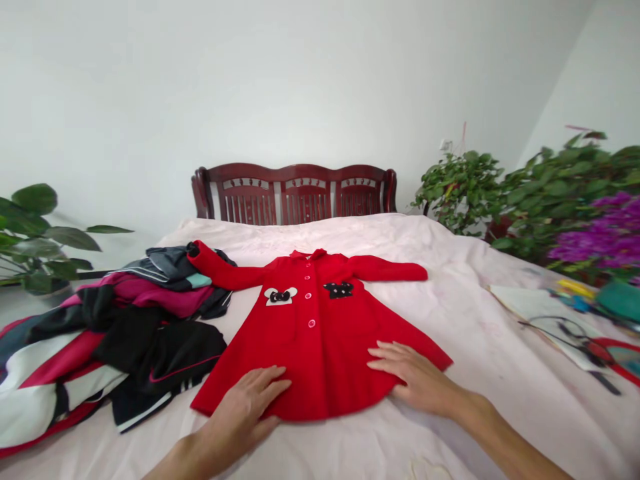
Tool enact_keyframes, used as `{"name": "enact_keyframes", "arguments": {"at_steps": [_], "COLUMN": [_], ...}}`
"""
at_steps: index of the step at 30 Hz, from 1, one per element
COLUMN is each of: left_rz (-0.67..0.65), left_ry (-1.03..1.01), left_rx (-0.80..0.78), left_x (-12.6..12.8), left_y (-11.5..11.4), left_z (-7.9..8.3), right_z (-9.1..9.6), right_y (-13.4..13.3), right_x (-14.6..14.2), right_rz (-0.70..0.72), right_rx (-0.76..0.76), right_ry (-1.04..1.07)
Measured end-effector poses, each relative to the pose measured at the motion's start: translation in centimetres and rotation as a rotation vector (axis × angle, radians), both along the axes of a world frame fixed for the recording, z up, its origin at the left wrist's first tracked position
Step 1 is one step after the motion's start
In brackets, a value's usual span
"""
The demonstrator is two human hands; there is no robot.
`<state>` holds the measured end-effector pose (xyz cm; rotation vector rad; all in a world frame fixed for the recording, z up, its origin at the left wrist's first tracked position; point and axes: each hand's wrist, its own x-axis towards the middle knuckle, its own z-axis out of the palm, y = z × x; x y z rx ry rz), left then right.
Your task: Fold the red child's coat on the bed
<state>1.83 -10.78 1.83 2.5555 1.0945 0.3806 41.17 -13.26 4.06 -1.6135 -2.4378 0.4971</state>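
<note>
A red coat (345, 340) lies spread out flat, front side up, its collar pointing away from me and both sleeves stretched sideways. Several round buttons run down its front, with a white bow-trimmed patch and a black dotted patch at chest height. My left hand (245, 407) rests on the lower left part of the hem, fingers extended. On the lower right part lies my right hand (415, 377), its fingers spread over the cloth and its thumb near the hem edge. Neither hand grips the fabric.
The coat is on a pale bedsheet (450, 320). A heap of dark, magenta and white clothes (150, 340) lies to the left, under the coat's left-side cuff. On the right are papers (545, 323) and a red-rimmed racket-like object (617, 360). Plants (465, 187) and a wooden backrest (305, 193) stand behind.
</note>
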Motion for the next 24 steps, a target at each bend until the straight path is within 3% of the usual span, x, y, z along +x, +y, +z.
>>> {"name": "enact_keyframes", "arguments": {"at_steps": [2,4,7,9,11,15,19,22,24], "left_rz": [0.125,0.316,0.592,0.694,0.736,0.755,0.763,0.518,0.294], "left_ry": [-0.108,-0.298,-0.549,-0.534,-0.452,-0.348,-0.331,-0.223,-0.059], "left_rx": [-0.065,-0.152,-0.223,-0.218,-0.206,-0.194,-0.064,0.140,0.255], "left_x": [0.0,-0.6,-2.3,-3.6,-4.6,-5.3,-4.1,-1.4,0.6], "left_y": [1.0,3.4,8.3,11.1,13.0,13.4,10.9,8.2,6.8], "left_z": [0.2,0.8,2.0,2.2,1.6,0.2,1.9,3.4,3.0], "right_z": [0.4,1.2,2.1,1.8,0.7,-1.8,-2.5,-2.2,-2.1], "right_y": [0.9,2.5,6.2,8.8,10.7,11.6,11.1,11.0,10.9], "right_x": [-0.3,0.0,1.4,2.5,3.0,2.5,1.6,1.2,1.0], "right_rz": [-0.032,-0.113,-0.367,-0.566,-0.662,-0.709,-0.719,-0.732,-0.746], "right_rx": [-0.010,0.034,0.139,0.144,0.106,0.080,0.079,0.088,0.103], "right_ry": [0.084,0.250,0.407,0.279,0.125,-0.028,-0.112,-0.190,-0.258]}}
